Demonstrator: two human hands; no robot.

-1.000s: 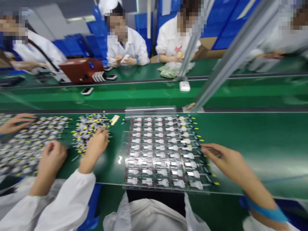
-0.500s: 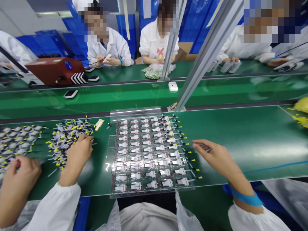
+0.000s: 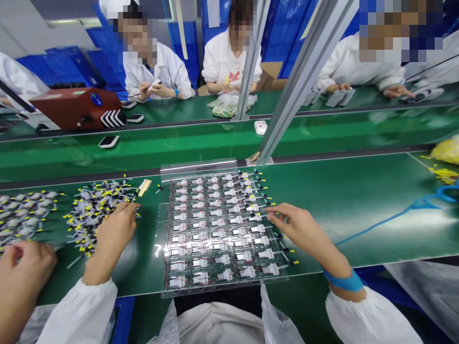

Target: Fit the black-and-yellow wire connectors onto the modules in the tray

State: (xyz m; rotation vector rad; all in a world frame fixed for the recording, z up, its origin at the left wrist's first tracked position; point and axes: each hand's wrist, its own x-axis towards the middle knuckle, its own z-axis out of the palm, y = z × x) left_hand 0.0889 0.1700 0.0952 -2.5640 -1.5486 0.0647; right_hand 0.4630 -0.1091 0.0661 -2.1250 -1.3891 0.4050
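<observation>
A clear plastic tray [image 3: 163,267] lies in front of me, filled with rows of small white parts with red wires. Along its right side, yellow-tipped strips [image 3: 283,265] stick out past the edge. My right hand [image 3: 301,231] is at this side, thumb and forefinger closed around the end of one strip. My left hand [image 3: 116,231] bends over the right side of a heap of grey, black and yellow-tipped strips [image 3: 88,205]; its fingers are curled, and whatever they hold is hidden.
Another person's hand [image 3: 27,270] rests at the lower left, by rows of pale round parts [image 3: 30,210]. A metal post [image 3: 297,76] rises behind the tray. A blue cord [image 3: 376,227] lies on the right of the green table. Several people work across the bench.
My right hand has moved left, from beside the tray to the strip ends. The blue cord has shifted on the table at right. My left hand stays at the heap.
</observation>
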